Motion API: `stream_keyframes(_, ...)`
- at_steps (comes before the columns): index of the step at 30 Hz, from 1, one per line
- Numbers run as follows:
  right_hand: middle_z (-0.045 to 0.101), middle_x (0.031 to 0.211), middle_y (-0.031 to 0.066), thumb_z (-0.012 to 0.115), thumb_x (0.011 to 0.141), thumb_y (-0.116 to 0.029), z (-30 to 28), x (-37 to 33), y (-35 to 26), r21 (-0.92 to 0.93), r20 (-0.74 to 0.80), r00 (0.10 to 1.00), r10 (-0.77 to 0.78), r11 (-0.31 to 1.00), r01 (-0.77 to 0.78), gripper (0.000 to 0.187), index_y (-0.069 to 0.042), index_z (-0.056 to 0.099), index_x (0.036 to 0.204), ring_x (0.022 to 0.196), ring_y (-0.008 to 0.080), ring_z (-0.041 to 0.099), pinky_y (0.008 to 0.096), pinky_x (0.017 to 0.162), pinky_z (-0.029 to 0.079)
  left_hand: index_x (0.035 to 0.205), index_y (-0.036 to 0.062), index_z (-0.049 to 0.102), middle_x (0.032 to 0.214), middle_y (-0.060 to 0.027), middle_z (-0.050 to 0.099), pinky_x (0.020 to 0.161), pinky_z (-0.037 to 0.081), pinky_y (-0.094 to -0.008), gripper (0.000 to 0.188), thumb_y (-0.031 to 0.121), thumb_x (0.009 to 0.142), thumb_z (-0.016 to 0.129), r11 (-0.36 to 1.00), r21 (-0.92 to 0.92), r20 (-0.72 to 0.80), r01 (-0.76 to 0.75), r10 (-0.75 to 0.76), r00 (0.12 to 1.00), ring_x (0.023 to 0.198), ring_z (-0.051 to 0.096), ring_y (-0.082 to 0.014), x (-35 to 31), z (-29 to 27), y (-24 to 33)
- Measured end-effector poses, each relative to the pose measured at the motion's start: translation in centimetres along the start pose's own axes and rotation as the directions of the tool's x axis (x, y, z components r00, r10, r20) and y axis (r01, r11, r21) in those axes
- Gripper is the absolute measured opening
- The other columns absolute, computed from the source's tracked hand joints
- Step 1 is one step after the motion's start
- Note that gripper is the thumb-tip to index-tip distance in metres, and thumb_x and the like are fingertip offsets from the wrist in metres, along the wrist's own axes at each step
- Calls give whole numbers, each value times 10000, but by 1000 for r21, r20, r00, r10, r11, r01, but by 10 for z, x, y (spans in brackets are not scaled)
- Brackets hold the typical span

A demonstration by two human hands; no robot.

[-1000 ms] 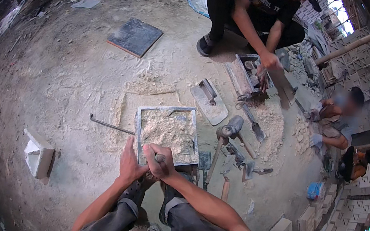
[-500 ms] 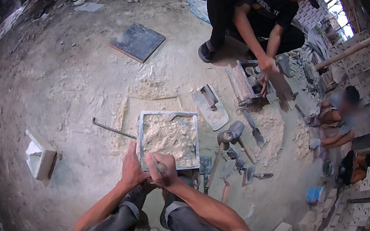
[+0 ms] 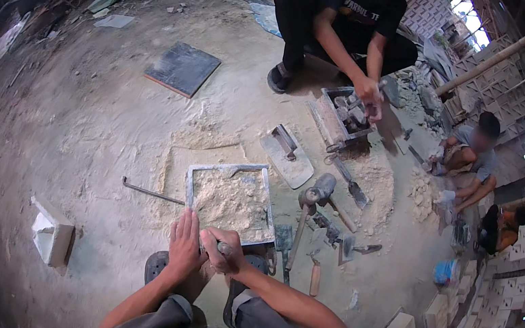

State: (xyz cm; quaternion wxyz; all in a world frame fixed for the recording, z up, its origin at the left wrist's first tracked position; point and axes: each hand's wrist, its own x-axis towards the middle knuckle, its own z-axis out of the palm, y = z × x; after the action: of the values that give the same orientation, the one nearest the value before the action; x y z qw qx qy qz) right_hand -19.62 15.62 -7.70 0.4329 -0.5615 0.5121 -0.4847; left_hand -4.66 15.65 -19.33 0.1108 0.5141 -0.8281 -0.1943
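Note:
In front of my feet lies a square, pale-edged frame [image 3: 268, 199] filled with crumbly beige material [image 3: 230, 196]. My left hand [image 3: 185, 242] is at its near left corner, fingers stretched out close together and holding nothing. Beside it my right hand [image 3: 232, 247] is wrapped round a rounded handle [image 3: 223, 248]. Only the end of that handle shows above the fist; what it belongs to is hidden. A thin bent metal rod [image 3: 151, 192] lies on the ground, its right end near the frame's left side.
Right of the frame lie a float [image 3: 288, 156], a mallet [image 3: 306, 202], a trowel [image 3: 356, 191] and other tools. A co-worker crouches beyond, hands over a box of chunks [image 3: 324, 120]. A dark square board [image 3: 183, 69] lies far left, a white-topped block [image 3: 50, 232] near left.
My left hand has turned flatter, its fingers now lying straight along the frame's corner. My right hand keeps its grip. The co-worker's hands have come together over the box. The whole view has shifted slightly.

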Motion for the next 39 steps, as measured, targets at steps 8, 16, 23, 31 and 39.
stream_keyframes(8, 451, 589, 73, 562, 949, -204, -10, -12, 17, 69, 86, 996, 3, 998, -9, 330, 13, 531, 703, 563, 124, 418, 333, 532, 363, 1488, -105, 251, 1580, -261, 234, 1181, 165, -564, 960, 416, 798, 668, 991, 128, -21, -40, 43, 999, 1478, 222, -393, -3, -7, 9)
stream_keyframes(16, 468, 588, 50, 553, 953, -187, -17, -3, 6, 233, -9, 990, 143, 963, -137, 351, 34, 521, 682, 559, 121, 431, 334, 524, 349, 1501, -73, 259, 1582, -230, 259, 1191, 164, -541, 947, 453, 814, 644, 988, 125, 105, -94, 81, 991, 1477, 233, -384, -11, -24, 12)
stream_keyframes(23, 440, 570, 44, 543, 962, -184, -17, -5, 20, 59, -17, 999, 40, 997, -39, 355, 37, 504, 686, 557, 113, 402, 335, 507, 332, 1515, -67, 217, 1583, -235, 248, 1184, 201, -526, 994, 472, 808, 660, 970, 150, 213, -192, 158, 964, 1479, 230, -371, -9, -40, -13)
stream_keyframes(31, 493, 608, 178, 574, 958, -189, -11, -8, 24, -44, 27, 996, 82, 996, -81, 306, 52, 564, 769, 579, 136, 442, 362, 543, 401, 1510, -62, 227, 1583, -240, 242, 1187, 190, -530, 982, 476, 816, 668, 967, 105, 227, -233, 205, 952, 1480, 223, -368, -2, -45, -6)
stream_keyframes(39, 472, 611, -25, 550, 977, -159, -27, 9, 35, 443, -161, 962, 220, 887, -129, 360, -29, 499, 645, 581, 72, 423, 287, 529, 341, 1500, -18, 297, 1587, -208, 248, 1196, 142, -547, 909, 514, 848, 639, 952, 151, 151, -268, 246, 957, 1479, 206, -387, -7, -42, 2)
